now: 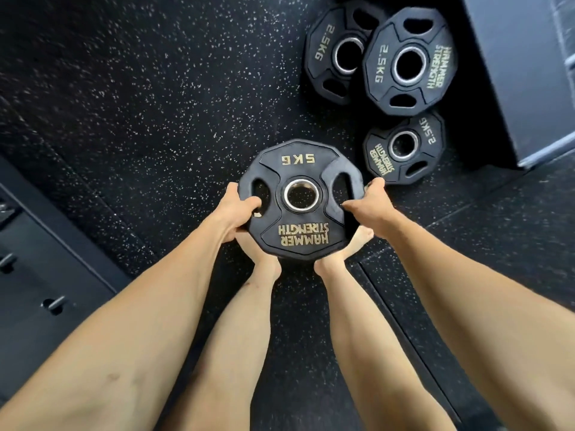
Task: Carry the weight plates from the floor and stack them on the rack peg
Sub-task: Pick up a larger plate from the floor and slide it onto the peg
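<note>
5 kg plate (300,199): black, many-sided, gold lettering, steel-ringed centre hole; held flat and face up above the floor (140,104), over the person's bare feet, at the middle of the view

Left hand (238,213): grip closed on the plate's left edge, thumb hooked down into the left handle slot, fingers under the rim and out of sight

Right hand (371,206): grip closed on the plate's right edge, thumb lying on top beside the right handle slot, fingers under the rim

Nearest 2.5 kg plate (404,147): flat on the floor, just beyond the right hand, apart from the held plate

Middle 2.5 kg plate (409,62): farther off, lying partly over the one beside it and touching the nearest plate's far edge

Far 2.5 kg plate (334,54): partly covered on its right side by the middle plate

Dark box (522,73): at the floor's upper right corner, close beside the three small plates

Black frame (46,275): along the floor's left edge, with short pegs; blurred
</note>
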A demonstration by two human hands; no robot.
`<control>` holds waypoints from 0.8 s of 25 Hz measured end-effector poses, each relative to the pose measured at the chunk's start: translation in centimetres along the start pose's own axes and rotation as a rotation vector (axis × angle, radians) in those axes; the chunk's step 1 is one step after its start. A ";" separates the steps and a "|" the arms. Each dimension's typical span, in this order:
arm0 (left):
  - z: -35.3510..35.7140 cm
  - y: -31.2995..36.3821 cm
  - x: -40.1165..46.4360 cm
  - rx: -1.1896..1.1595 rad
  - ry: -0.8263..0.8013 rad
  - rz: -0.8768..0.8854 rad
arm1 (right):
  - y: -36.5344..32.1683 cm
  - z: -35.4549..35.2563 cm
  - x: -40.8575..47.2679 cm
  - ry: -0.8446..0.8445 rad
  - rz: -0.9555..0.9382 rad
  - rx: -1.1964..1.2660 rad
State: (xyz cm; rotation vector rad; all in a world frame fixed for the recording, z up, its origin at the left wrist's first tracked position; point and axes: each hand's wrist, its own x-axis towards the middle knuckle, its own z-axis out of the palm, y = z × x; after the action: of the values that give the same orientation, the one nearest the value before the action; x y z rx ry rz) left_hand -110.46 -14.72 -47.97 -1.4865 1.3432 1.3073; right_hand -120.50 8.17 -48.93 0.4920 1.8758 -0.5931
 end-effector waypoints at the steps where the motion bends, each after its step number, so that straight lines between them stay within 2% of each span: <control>1: -0.3 0.1 -2.2 -0.046 0.009 0.016 | -0.1 -0.4 -1.9 0.000 0.012 0.053; 5: -1.9 0.9 -11.2 -0.197 0.065 0.168 | -1.2 -2.6 -10.4 0.038 0.027 0.285; 11: -5.2 3.6 -28.4 -0.392 0.103 0.371 | -4.4 -8.0 -27.3 0.059 -0.141 0.576; 17: -9.7 4.8 -45.2 -0.569 -0.058 0.628 | -6.5 -14.2 -44.0 0.016 -0.374 0.700; 20: -11.8 5.2 -51.8 -0.663 -0.087 0.726 | -7.9 -16.0 -51.2 0.024 -0.509 0.798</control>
State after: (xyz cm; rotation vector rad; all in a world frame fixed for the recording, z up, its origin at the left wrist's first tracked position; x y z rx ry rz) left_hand -109.87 -14.95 5.36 -1.3413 1.5396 2.4327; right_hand -118.52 8.54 5.21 0.5173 1.7341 -1.7070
